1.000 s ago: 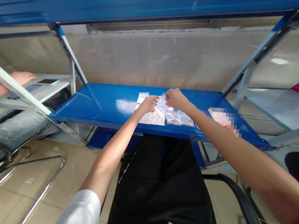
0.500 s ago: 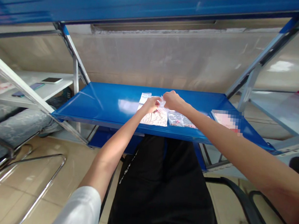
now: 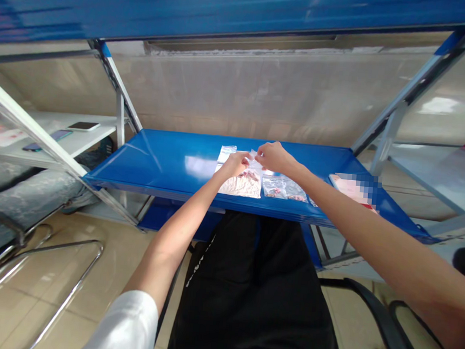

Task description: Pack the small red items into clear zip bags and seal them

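Note:
Both my hands reach out over a blue metal shelf (image 3: 164, 163). My left hand (image 3: 235, 164) and my right hand (image 3: 272, 156) each pinch one side of a small clear plastic bag (image 3: 252, 162) held just above the shelf. Under them lies a larger clear bag (image 3: 242, 185) with pinkish contents. To its right lie more small clear bags (image 3: 282, 187) holding small reddish items. A folded clear bag (image 3: 226, 152) lies behind my left hand.
A pinkish sheet (image 3: 351, 189) lies at the shelf's right end. Another blue shelf (image 3: 214, 10) hangs overhead. At left, a white shelf (image 3: 57, 126) holds a phone (image 3: 82, 126); another person's jeans-clad legs (image 3: 14, 204) and a chrome chair frame (image 3: 45, 267) stand there.
My hands stay at the small bag, closing together and then drawing slightly apart. The other person's hand at far left has drawn back from the white shelf.

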`<state>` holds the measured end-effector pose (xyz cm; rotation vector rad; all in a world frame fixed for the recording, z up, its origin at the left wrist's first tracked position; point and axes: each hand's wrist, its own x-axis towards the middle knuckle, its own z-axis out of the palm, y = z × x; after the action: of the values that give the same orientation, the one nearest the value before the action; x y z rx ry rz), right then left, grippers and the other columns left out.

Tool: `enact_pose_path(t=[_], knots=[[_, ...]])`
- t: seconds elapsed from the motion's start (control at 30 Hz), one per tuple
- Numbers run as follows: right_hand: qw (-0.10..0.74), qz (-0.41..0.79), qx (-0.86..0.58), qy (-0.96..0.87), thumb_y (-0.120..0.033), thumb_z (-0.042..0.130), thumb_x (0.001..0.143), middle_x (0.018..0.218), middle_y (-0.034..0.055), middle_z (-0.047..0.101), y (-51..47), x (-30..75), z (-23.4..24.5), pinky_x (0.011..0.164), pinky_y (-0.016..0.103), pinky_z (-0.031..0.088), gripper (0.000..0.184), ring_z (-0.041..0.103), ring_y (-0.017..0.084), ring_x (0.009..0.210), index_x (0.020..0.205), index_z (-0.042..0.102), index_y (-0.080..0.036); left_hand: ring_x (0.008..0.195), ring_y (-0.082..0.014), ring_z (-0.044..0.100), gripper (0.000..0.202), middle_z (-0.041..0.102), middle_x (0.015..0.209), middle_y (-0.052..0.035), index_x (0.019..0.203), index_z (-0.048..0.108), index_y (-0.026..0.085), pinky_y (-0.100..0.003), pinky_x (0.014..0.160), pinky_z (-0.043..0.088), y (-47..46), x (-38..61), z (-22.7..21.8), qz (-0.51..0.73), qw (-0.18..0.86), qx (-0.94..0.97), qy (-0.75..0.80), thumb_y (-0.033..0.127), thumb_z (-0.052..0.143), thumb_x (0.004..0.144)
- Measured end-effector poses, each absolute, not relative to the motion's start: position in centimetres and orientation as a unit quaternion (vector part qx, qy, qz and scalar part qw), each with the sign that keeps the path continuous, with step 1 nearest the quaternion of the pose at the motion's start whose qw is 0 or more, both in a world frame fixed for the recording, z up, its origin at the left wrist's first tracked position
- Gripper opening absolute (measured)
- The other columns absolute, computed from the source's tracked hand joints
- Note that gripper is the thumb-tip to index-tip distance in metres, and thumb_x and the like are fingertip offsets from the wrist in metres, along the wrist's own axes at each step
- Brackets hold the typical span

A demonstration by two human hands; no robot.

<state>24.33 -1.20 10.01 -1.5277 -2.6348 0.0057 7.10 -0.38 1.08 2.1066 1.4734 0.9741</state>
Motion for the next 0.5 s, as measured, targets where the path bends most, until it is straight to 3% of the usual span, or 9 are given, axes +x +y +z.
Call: enact_pose_path(t=[0.2, 0.5], knots=[[0.109, -0.013, -0.508, -0.854, -0.018, 0.051, 0.095, 0.083, 0.0135, 0.079, -2.1, 24.9, 9.1, 0.076, 0.03, 0.045, 0.03, 0.074, 0.028, 0.089, 0.09, 0.079, -0.012, 0.068, -0.0134, 0.064, 0.051, 0.075, 0.082, -0.0033, 0.108, 0.078, 0.015, -0.023, 0.067, 0.05, -0.7, 7.0, 0.8, 0.367, 0.243, 0.727, 0.526, -0.003, 0.049, 0.069], [0.181, 0.101, -0.509, -0.836, -0.025, 0.061, 0.097, 0.078, 0.0075, 0.079, -2.1, 26.0, 8.8, 0.072, 0.026, 0.05, 0.021, 0.076, 0.021, 0.074, 0.093, 0.078, -0.014, 0.078, -0.0148, 0.068, 0.046, 0.077, 0.095, -0.0047, 0.114, 0.076, 0.017, -0.023, 0.068, 0.053, -1.0, 7.1, 1.1, 0.37, 0.274, 0.697, 0.55, 0.001, 0.055, 0.077]])
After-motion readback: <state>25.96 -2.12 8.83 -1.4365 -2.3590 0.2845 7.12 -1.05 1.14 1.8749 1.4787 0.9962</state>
